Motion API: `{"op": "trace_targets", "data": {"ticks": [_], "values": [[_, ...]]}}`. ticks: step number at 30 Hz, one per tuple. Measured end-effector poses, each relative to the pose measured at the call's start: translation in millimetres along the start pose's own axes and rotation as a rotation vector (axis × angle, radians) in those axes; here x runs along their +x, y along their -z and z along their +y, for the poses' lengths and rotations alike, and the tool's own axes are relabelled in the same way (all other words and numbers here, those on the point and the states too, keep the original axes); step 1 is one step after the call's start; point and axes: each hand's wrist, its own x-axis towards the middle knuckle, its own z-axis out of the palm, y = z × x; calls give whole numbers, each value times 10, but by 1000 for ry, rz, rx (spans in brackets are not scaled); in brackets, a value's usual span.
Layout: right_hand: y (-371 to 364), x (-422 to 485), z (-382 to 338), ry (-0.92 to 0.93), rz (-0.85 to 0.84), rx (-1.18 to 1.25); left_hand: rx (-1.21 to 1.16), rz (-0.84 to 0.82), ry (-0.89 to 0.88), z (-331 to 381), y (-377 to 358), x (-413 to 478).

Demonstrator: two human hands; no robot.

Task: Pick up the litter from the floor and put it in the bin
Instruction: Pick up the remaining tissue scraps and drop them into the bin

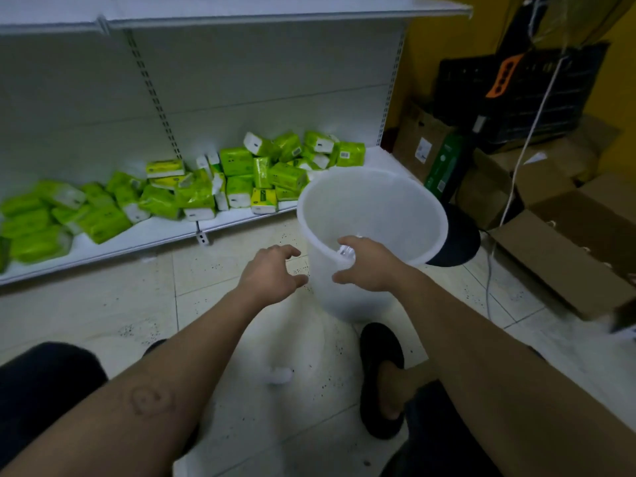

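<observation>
A white translucent plastic bin (371,204) stands on the tiled floor in front of me. My right hand (370,265) is over its near rim, fingers closed on a small crumpled clear piece of litter (347,252). My left hand (272,273) hovers just left of the bin, fingers spread and holding nothing. A crumpled white piece of litter (280,374) lies on the floor between my arms, close to my feet.
A low white shelf (144,235) with several green tissue packs (237,173) runs along the left and back. Cardboard boxes (571,235) and a black crate (526,94) fill the right side. A white cable (490,270) hangs down near the bin. My sandalled foot (383,380) is below the bin.
</observation>
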Motion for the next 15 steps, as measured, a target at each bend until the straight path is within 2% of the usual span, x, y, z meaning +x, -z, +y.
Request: {"op": "trace_targets", "data": {"ticks": [4,8,12,15], "values": [[-431,-83,-143,13,-77,-85,5,-52,51,-271,-77,-279],[-1077,-196,19,-181,-165,48,61,-175,100,-528,-320,-435],[-1632,-260,314,-270,-377,23,167,-348,154,-856,-725,-544],[-1937,-245,573,-336,-482,7,233,-540,210,-1106,-1072,-580]]}}
